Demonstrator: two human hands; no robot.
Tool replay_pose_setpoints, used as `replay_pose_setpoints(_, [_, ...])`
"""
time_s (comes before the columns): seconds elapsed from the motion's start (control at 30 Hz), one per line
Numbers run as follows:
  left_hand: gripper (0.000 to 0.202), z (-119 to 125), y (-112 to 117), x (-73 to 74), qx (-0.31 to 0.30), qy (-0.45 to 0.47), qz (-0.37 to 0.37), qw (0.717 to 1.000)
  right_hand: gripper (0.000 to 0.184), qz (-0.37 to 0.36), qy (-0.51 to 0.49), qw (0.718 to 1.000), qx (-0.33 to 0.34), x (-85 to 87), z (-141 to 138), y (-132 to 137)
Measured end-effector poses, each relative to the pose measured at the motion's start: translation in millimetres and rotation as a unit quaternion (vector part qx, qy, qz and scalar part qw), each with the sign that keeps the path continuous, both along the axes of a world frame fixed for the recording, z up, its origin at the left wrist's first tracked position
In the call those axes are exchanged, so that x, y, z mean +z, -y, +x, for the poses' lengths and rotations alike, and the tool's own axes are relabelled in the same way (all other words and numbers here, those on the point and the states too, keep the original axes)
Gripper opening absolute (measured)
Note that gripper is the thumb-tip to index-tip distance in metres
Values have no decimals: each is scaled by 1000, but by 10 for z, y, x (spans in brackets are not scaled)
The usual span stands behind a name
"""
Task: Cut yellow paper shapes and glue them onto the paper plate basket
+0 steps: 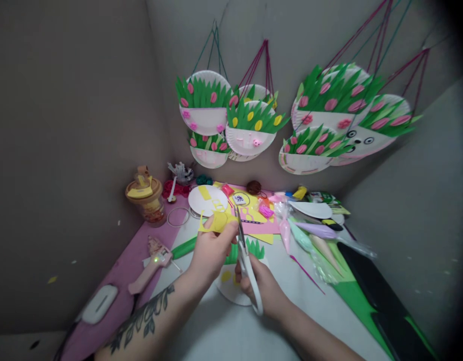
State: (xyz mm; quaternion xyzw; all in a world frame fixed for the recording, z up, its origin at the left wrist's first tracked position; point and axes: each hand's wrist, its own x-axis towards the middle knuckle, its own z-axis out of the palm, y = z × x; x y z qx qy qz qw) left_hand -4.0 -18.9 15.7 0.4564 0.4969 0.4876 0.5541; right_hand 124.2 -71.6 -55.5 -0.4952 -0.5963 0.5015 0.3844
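My left hand (212,250) pinches a piece of yellow paper (219,221) with cut-out edges, held up over the table. In my right hand (260,281) are white-handled scissors (250,276), their blades pointing up and away beside the yellow paper. Whether the blades touch the paper I cannot tell. Below both hands lies a white paper plate piece (235,296) with yellow shapes on it and green paper grass (255,248) along its top; my hands hide part of it.
A pink glue gun (151,271) with a green light lies at left, near a white case (99,304) and a lidded cup (146,198). Piping bags (285,228), green paper (361,306) and a black device (367,276) lie at right. Paper-plate flower baskets (252,141) hang behind.
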Motion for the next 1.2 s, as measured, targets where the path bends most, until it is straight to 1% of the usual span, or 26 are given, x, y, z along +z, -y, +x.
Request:
replay_pose_setpoints(0.17, [26,-13,-1,9,0,-23,4,1000,48,2,2,1000,0,-2,2,-11])
replay_pose_setpoints(0.3, [25,-28,0,36,5,-39,25,999,43,14,15,1000,1,28,6,-14])
replay_pose_setpoints(0.47, [24,-37,-17,33,6,-35,46,998,38,15,25,1000,3,55,15,-15])
replay_pose_setpoints(0.67, [24,-36,-34,53,0,-1,48,999,35,2,11,1000,11,16,29,-22])
replay_pose_setpoints(0.8, [29,-40,-39,39,-14,-9,42,999,34,8,18,1000,2,4,24,-20])
replay_pose_setpoints(0.97, [33,-44,-45,1,-27,-18,46,998,35,-2,17,1000,1,38,18,-19])
replay_pose_setpoints(1.2, [31,-38,-35,35,-16,-21,32,999,31,-8,17,1000,1,48,29,-19])
